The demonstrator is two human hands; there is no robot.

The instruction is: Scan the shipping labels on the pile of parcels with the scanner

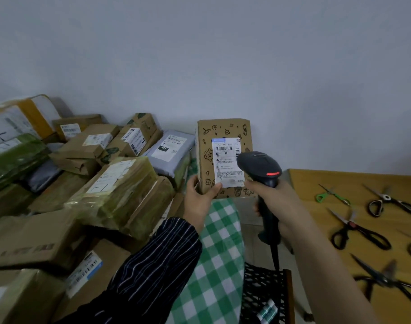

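Note:
My left hand grips the lower left corner of a brown cartoon-printed parcel, holding it upright with its white shipping label facing me. My right hand grips the handle of a black handheld scanner. The scanner's head sits just in front of the label's right edge, with a red light showing on its top. A pile of parcels fills the left side, most with white labels facing up.
A green-and-white checked cloth lies under my arms. A black mesh basket stands at the bottom centre. On the right, a wooden table carries several pairs of scissors. A plain wall stands behind.

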